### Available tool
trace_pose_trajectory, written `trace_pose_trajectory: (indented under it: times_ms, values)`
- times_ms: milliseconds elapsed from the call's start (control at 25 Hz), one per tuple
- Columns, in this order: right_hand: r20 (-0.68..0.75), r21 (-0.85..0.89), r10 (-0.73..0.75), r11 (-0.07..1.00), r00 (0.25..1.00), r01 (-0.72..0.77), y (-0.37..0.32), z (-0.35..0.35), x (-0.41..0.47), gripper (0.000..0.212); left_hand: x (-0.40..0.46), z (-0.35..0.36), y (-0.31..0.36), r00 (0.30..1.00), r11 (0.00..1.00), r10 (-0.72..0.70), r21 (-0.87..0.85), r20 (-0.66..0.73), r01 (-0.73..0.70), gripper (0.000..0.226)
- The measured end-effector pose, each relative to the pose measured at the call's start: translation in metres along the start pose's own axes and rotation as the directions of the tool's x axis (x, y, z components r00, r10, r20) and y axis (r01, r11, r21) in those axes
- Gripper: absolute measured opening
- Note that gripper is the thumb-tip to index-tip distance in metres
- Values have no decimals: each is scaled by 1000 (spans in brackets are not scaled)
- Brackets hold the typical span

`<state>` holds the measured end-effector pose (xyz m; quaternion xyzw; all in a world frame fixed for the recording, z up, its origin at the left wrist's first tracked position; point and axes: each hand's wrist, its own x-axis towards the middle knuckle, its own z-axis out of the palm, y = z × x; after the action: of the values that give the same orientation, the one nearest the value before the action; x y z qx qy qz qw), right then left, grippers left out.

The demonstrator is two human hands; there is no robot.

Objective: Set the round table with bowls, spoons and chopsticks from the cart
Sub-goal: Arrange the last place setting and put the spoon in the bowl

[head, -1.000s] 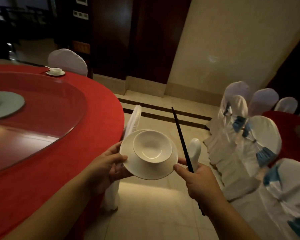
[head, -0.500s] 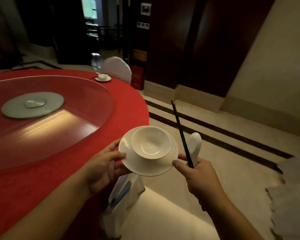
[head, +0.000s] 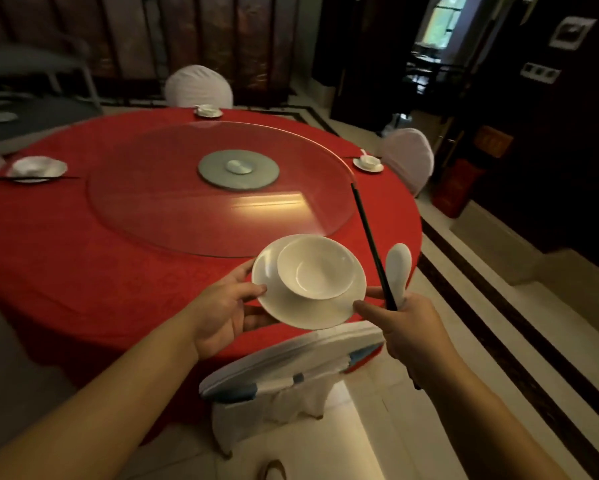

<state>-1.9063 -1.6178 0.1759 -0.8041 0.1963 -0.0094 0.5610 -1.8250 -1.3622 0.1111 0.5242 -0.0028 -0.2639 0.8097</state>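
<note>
Above the red table point(head: 83, 271), left hand point(head: 222, 313) gripping saucer point(head: 308, 306), right hand point(head: 405, 327) clutching chopsticks point(head: 370, 237), spoon point(head: 398, 268)

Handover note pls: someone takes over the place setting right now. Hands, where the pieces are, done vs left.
Left hand: grips the left rim of the saucer, which carries the bowl.
Right hand: holds the chopsticks and the white spoon, and touches the saucer's right rim.
All held in the air over the near edge of the round table, above the near chair.
Done: three settings on the table, at the left, far side and right.
Left: set this one down at the near seat; any further seats can't be judged from here.
</note>
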Motion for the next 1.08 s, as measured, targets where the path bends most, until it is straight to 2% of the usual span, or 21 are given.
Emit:
trace_pose_trajectory:
  times_ms: [200, 480, 640, 880, 1080]
  values:
    - [117, -118, -51, 991, 992, 65, 13, 7, 122, 21, 79, -21, -14, 992, 999, 3, -42, -130, -9, 57]
    - [261, -247, 41, 969, 964, 26, 58, 37, 242, 24, 152, -39, -58, 933, 988, -133, -122, -334, 97, 66]
    - [339, -314, 103, 949, 935, 9, 89, 58, 286, 25, 172, -49, -85, 881, 977, -206, -142, -427, 159, 66]
    - [412, -375, 155, 927, 898, 12, 121, 87, 328, 26, 192, -53, -95, 798, 971, -239, -111, -554, 214, 64]
    - [408, -425, 194, 905, 892, -2, 147, 112, 347, 27, 210, -71, -110, 740, 959, -274, -119, -615, 256, 66]
